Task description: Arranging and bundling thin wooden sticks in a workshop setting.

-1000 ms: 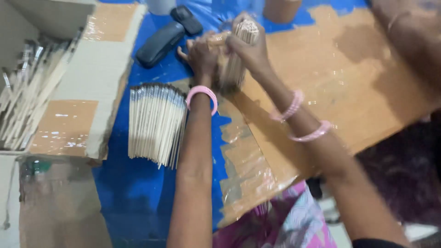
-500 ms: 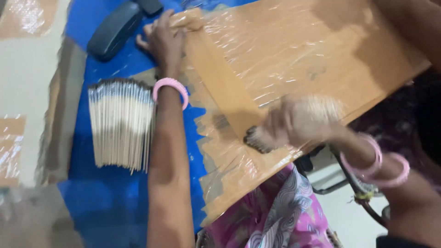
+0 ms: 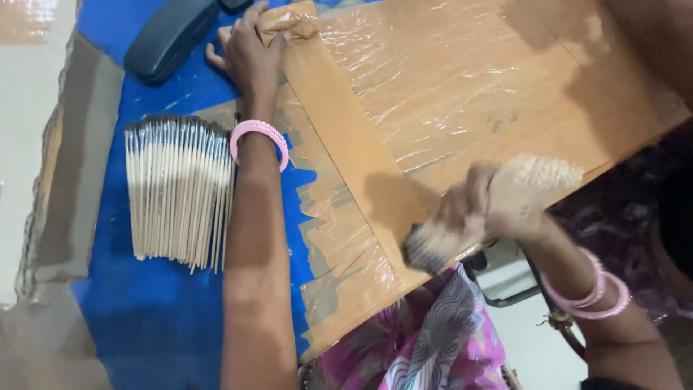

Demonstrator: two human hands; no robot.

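right hand (image 3: 480, 213) fingers closing round a blurred bundle of thin pale wooden sticks (image 3: 498, 206) over the taped brown cardboard board's (image 3: 462, 87) near edge, likely light, stiff, slippery, best gripped mid-length; left hand (image 3: 253, 54) pressing flat, open, on the board's far corner.

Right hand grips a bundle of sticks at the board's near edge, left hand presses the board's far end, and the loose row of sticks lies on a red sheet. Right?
Not quite: the sheet under the row of sticks is blue, not red, as the head view shows. The rest holds: the right hand grips a bundle of sticks at the near edge of the board, and the left hand presses its far end.
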